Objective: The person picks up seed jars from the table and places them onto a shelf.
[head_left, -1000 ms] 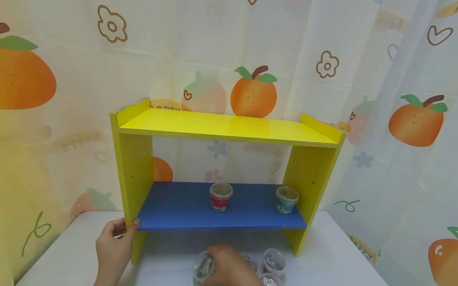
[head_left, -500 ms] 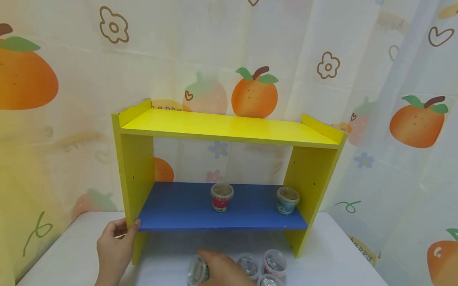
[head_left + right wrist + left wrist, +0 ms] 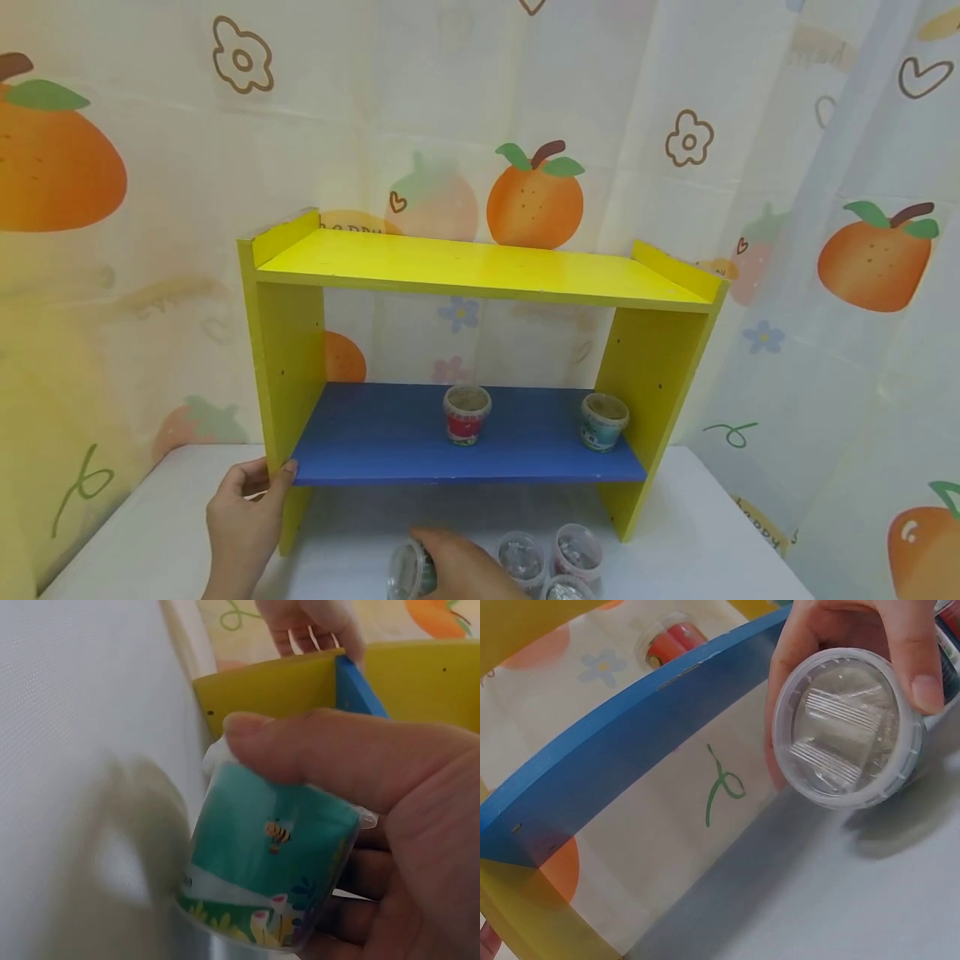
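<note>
My right hand (image 3: 467, 568) holds a small plastic tub (image 3: 262, 840) with a teal label showing a bee and flowers. The tub is tilted; in the left wrist view its round top (image 3: 847, 727) faces the camera, with clear crinkled wrapping visible in it. Thumb on one side and fingers on the other, the right hand grips it above the white table, in front of the shelf unit. My left hand (image 3: 243, 521) pinches the yellow left side panel (image 3: 288, 367) of the unit, its thumb by the front corner of the blue board (image 3: 375, 454).
On the blue board stand a red-labelled tub (image 3: 462, 427) and a teal-labelled tub (image 3: 600, 435), the latter near the right panel (image 3: 652, 400). Several tubs, including a pink-marked one (image 3: 577, 552), sit on the table (image 3: 697, 533) right of my right hand. A fruit-print curtain (image 3: 420, 108) hangs behind.
My right hand has drawn the tub leftward, away from the other tubs on the table, and tilted it. The left hand has kept its hold on the side panel.
</note>
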The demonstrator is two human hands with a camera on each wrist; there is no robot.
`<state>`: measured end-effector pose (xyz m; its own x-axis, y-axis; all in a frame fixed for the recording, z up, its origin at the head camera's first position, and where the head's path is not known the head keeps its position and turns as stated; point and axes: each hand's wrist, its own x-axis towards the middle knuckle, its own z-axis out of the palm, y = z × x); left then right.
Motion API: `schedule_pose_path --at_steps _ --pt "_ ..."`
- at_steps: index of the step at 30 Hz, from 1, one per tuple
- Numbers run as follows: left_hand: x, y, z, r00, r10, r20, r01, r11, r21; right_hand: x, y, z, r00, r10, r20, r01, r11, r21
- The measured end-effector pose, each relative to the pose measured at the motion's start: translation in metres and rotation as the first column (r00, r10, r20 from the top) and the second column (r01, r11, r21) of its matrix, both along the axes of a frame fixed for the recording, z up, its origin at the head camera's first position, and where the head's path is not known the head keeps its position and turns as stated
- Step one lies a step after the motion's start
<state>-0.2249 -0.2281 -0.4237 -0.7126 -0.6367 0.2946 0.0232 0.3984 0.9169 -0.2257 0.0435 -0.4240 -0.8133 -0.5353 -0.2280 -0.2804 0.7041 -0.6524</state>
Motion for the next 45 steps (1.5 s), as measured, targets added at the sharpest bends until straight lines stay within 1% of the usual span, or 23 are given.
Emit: schedule_pose_path --at_steps 4,6,8,10,12,16,19,20,23,25,27,29,33,38,45 --pt "-0.001 -0.001 0.000 1.000 0.008 0.009 -0.008 1.000 0.010 0.002 -0.002 0.003 1.000 -0.009 -0.015 0.008 0.999 -0.038" --pt "-0.001 -0.002 -0.001 1.000 0.008 -0.003 -0.008 1.000 0.016 0.002 -0.002 0.005 1.000 -0.027 0.002 0.027 0.996 -0.084" --pt "-0.001 -0.002 -0.001 1.000 0.009 -0.024 -0.008 1.000 0.020 0.002 -0.002 0.006 0.998 -0.046 0.040 0.051 0.988 -0.147" --pt "-0.002 -0.002 -0.002 0.998 0.006 -0.060 -0.005 1.000 0.020 0.002 0.000 0.007 0.993 -0.058 0.099 0.080 0.969 -0.235" --pt "-0.003 -0.001 -0.002 0.996 0.000 -0.086 0.002 1.000 0.019 0.003 0.001 0.009 0.990 -0.055 0.127 0.094 0.941 -0.326" --pt "-0.004 0.002 -0.002 0.995 -0.011 -0.102 0.011 1.000 0.004 0.005 0.000 0.013 0.995 -0.043 0.094 0.084 0.864 -0.496" --pt "-0.004 0.003 -0.002 0.995 -0.007 -0.101 0.006 1.000 -0.011 0.005 -0.005 0.017 0.995 -0.074 0.066 0.099 0.801 -0.591" --pt "-0.004 0.003 -0.002 0.995 -0.005 -0.101 0.003 1.000 -0.013 0.005 -0.007 0.019 0.994 -0.097 0.058 0.112 0.782 -0.613" --pt "-0.004 0.002 -0.001 0.995 0.004 -0.099 -0.005 1.000 -0.013 0.004 -0.014 0.027 0.988 -0.152 -0.005 0.109 0.733 -0.671" --pt "-0.003 0.002 -0.001 0.995 0.005 -0.097 -0.006 1.000 -0.012 0.002 -0.019 0.033 0.982 -0.180 -0.053 0.093 0.710 -0.698" --pt "-0.002 0.001 0.000 0.995 0.003 -0.100 -0.004 1.000 -0.010 -0.001 -0.024 0.041 0.977 -0.200 -0.077 0.086 0.695 -0.714" --pt "-0.001 0.000 -0.001 0.995 0.002 -0.097 -0.003 1.000 -0.013 -0.006 -0.030 0.049 0.972 -0.213 -0.100 0.079 0.696 -0.714" --pt "0.002 -0.003 -0.003 0.995 0.004 -0.095 -0.006 1.000 -0.018 -0.017 -0.042 0.059 0.965 -0.230 -0.127 0.079 0.715 -0.695" --pt "0.003 -0.003 -0.005 0.994 0.006 -0.107 -0.008 1.000 -0.021 -0.030 -0.055 0.062 0.956 -0.261 -0.135 0.111 0.745 -0.658" --pt "0.003 -0.001 -0.002 0.993 0.006 -0.122 -0.007 1.000 -0.007 -0.048 -0.073 0.068 0.949 -0.280 -0.146 0.142 0.790 -0.596"
